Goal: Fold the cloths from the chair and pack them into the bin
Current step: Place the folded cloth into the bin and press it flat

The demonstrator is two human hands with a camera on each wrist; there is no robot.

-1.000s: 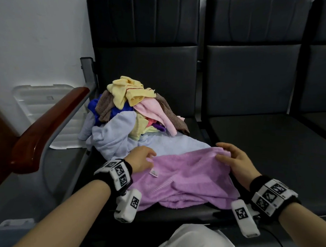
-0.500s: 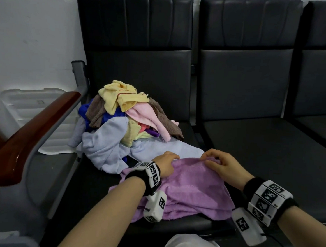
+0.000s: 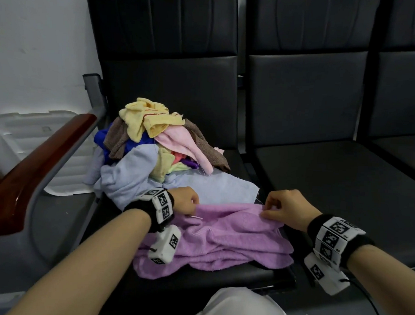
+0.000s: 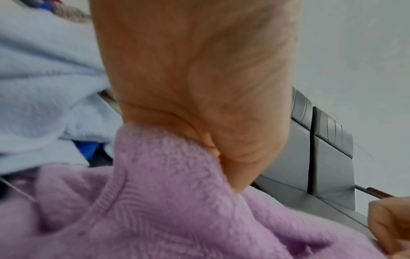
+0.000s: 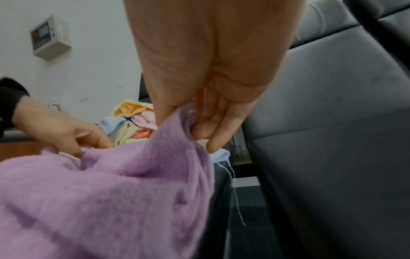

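A crumpled purple cloth (image 3: 224,241) lies on the front of the dark chair seat (image 3: 232,276). My left hand (image 3: 188,201) pinches its far left edge. My right hand (image 3: 282,208) pinches its far right edge, and that grip shows in the right wrist view, where the purple cloth (image 5: 111,201) runs up into the curled fingers (image 5: 213,126). In the left wrist view the purple cloth (image 4: 177,201) disappears under the palm, so the fingers are hidden. Behind it sits a pile of cloths (image 3: 154,145) in yellow, pink, brown, blue and light blue. No bin is in view.
A wooden armrest (image 3: 37,171) rises at the left of the chair. Beyond it a white plastic lid (image 3: 35,147) leans against the wall. Another dark seat (image 3: 343,187) stands to the right. A white-clad knee (image 3: 240,308) shows at the bottom edge.
Both hands have gone from lying on the purple cloth to pinching its far edge, and they have drawn that edge nearer to me. The view has tilted down slightly.
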